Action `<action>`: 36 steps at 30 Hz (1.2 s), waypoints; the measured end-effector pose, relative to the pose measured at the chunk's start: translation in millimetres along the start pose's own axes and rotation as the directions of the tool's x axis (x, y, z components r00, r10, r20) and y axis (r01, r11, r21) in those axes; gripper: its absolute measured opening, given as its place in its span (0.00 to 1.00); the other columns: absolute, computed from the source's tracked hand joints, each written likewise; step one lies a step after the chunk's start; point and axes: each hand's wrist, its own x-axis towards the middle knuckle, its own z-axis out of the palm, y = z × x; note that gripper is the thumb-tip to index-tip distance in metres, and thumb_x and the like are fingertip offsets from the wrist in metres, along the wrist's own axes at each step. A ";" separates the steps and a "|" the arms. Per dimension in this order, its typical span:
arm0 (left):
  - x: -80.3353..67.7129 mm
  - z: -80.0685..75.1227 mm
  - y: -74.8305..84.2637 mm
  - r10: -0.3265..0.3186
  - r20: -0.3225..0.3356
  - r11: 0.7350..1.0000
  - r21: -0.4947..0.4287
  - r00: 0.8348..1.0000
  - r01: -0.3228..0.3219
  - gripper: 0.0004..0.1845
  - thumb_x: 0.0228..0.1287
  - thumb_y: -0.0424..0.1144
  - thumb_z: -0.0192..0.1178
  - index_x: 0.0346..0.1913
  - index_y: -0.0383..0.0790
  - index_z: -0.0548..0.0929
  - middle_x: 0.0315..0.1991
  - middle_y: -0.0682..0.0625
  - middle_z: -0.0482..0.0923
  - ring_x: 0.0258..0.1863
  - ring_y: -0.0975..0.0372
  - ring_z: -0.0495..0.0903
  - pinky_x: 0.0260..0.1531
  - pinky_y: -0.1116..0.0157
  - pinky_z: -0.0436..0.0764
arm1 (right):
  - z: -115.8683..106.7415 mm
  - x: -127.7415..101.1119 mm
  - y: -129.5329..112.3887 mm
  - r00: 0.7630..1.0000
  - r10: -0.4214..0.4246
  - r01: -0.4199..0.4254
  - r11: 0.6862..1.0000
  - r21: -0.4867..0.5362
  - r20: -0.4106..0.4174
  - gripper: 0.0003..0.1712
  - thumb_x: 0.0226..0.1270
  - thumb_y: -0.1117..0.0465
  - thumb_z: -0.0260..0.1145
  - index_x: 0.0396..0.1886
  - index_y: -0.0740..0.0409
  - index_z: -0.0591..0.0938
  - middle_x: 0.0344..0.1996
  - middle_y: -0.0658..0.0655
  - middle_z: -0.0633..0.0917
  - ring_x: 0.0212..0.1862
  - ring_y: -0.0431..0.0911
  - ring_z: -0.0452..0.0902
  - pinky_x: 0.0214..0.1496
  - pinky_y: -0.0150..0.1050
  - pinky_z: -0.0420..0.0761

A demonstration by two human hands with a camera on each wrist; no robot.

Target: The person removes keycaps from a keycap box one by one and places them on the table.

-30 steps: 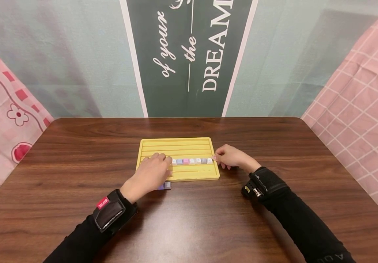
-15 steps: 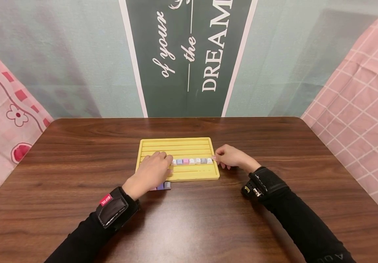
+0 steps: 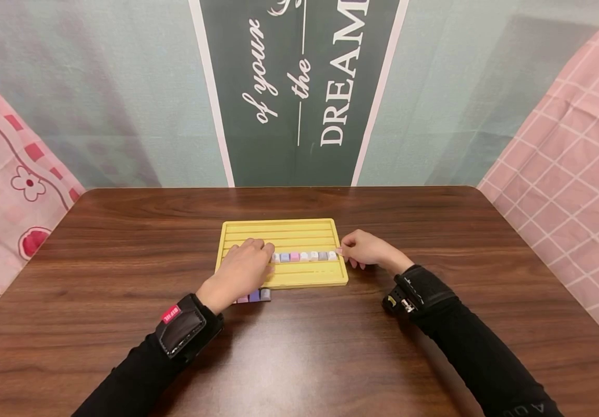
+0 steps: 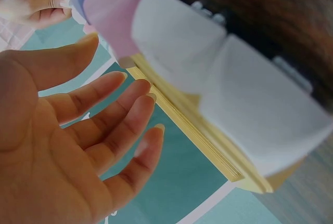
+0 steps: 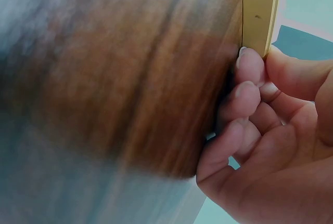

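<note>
A yellow grooved tray lies mid-table with a row of small pastel blocks in one groove. My left hand rests over the row's left end with its fingers straight and relaxed and nothing in it; the left wrist view shows the open palm beside large blurred white, pink and blue blocks. My right hand sits at the tray's right side, fingers curled. In the right wrist view thumb and forefinger pinch the tray's rim.
A few loose pink, purple and grey blocks lie on the brown wooden table just in front of the tray, partly under my left hand. Pink cloths hang at both sides and a green banner at the back.
My left hand and wrist have slid slightly forward and right, uncovering more of the loose blocks in front of the tray. The right hand has not moved.
</note>
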 end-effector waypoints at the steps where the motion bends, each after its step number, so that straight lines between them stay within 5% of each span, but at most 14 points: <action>1: 0.4 0.3 -0.1 -0.002 0.004 1.000 0.000 1.000 0.002 0.12 0.60 0.40 0.64 0.41 0.36 0.77 0.33 0.46 0.75 0.40 0.53 0.75 0.32 0.55 0.73 | 0.0 0.0 0.1 1.000 0.001 -0.001 1.000 0.000 0.000 0.18 0.70 0.61 0.55 0.18 0.61 0.74 0.13 0.53 0.72 0.15 0.43 0.65 0.19 0.33 0.64; 36: 13.0 1.1 0.2 0.016 0.053 0.997 0.074 0.998 -0.020 0.08 0.62 0.30 0.56 0.45 0.36 0.77 0.35 0.43 0.77 0.36 0.53 0.75 0.31 0.56 0.75 | 0.0 1.1 0.2 1.000 0.010 -0.010 1.000 -0.022 0.008 0.19 0.71 0.60 0.54 0.19 0.61 0.74 0.14 0.53 0.72 0.15 0.43 0.66 0.20 0.34 0.63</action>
